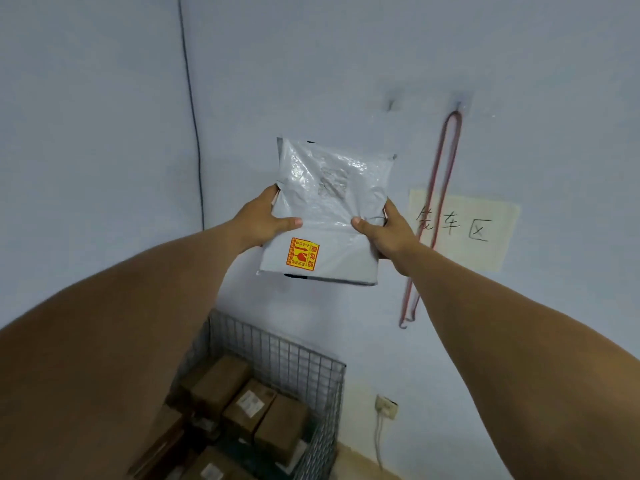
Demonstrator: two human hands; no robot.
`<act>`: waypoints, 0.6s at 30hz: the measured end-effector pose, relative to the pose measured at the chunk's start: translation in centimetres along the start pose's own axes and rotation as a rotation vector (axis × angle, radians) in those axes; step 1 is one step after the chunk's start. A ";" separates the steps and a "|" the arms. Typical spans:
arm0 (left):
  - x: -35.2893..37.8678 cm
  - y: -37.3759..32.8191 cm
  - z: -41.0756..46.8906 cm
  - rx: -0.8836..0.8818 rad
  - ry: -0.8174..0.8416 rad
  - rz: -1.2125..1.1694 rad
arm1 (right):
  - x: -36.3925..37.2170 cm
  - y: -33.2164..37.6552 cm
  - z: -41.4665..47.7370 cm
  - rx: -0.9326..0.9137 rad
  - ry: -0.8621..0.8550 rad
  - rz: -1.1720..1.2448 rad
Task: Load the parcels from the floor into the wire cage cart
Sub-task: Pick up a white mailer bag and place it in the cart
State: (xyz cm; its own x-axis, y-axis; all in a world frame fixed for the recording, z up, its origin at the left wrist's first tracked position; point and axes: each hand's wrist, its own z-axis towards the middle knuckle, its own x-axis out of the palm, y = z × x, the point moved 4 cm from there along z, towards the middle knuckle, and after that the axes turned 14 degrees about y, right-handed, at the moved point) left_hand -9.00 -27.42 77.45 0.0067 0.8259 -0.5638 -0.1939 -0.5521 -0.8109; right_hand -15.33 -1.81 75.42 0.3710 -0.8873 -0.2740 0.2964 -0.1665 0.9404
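Observation:
A grey plastic mailer parcel (pixel 329 206) with an orange-and-yellow fragile sticker is held up in front of the wall, high above the wire cage cart (pixel 304 362). My left hand (pixel 266 220) grips its left edge, thumb on the front. My right hand (pixel 384 230) grips its right edge the same way. The cart stands low in the view against the wall and holds several brown cardboard boxes (pixel 242 407). My left forearm hides the cart's left part.
A pale wall fills the view. A paper sign (pixel 485 233) with handwriting is stuck to it, and a red cord (pixel 440 188) hangs from a hook. A black cable (pixel 194 126) runs down at the left. A wall socket (pixel 386 407) sits low beside the cart.

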 end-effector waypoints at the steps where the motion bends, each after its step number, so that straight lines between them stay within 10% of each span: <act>1: -0.7 2.5 0.1 -0.036 -0.005 0.004 | 1.9 -1.6 1.6 0.022 0.029 0.012; 18: 8.4 52.5 5.7 -0.523 0.279 -0.167 | 27.1 -45.4 12.7 0.601 0.175 0.141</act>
State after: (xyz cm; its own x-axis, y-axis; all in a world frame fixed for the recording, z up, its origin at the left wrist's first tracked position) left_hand -24.74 -48.80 31.00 0.2656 0.8838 -0.3853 0.3386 -0.4597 -0.8210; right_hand -29.91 -23.81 27.85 0.5234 -0.8435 -0.1208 -0.2922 -0.3108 0.9045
